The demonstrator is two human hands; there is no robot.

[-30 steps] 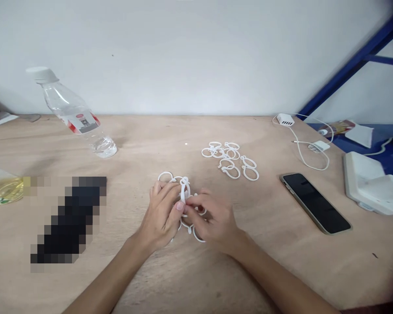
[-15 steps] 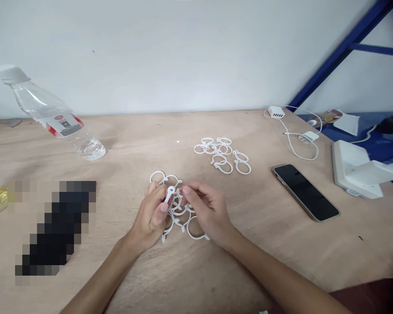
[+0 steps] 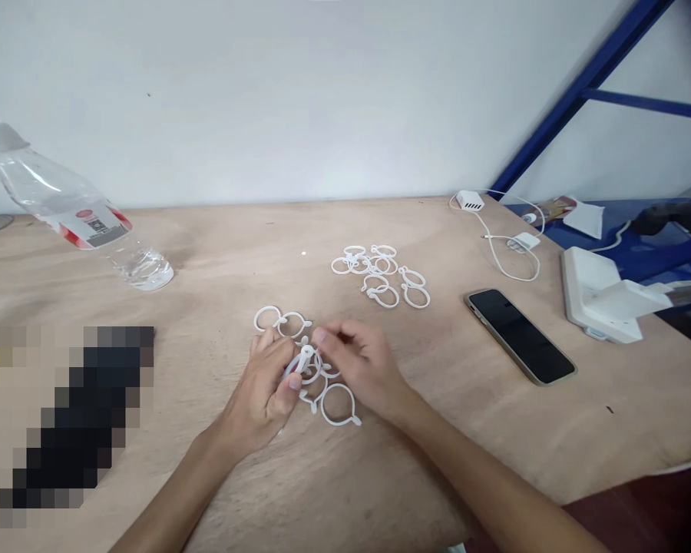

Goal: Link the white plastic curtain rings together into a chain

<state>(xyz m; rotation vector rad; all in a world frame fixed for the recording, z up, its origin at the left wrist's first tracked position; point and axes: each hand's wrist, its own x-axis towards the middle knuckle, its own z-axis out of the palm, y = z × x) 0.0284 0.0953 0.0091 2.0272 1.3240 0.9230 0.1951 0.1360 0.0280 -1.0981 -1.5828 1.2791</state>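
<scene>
A white plastic ring (image 3: 304, 358) with a small round eyelet is pinched between the thumb and fingers of my left hand (image 3: 268, 388). Close at its right, my right hand (image 3: 362, 361) has thumb and forefinger drawn together at the ring's eyelet end; the fingertips partly hide the contact. Beneath and around both hands lie several similar rings with small tabs, among them one ring (image 3: 338, 405) in front and another ring (image 3: 268, 319) behind my left hand. Farther back on the wooden table is a second group of white rings (image 3: 385, 297).
A phone (image 3: 521, 336) lies to the right, near a white power adapter block (image 3: 602, 296). Behind it are a charger (image 3: 470, 201) and cable. On the left are a tilted-looking water bottle (image 3: 92, 219) and a blurred-out dark object (image 3: 81, 415). A wall stands behind the table (image 3: 219, 253).
The view has shifted slightly, so the scene sits farther left. The held ring has tilted a little, its eyelet lower and nearer the right fingertips. Both hands stay close together.
</scene>
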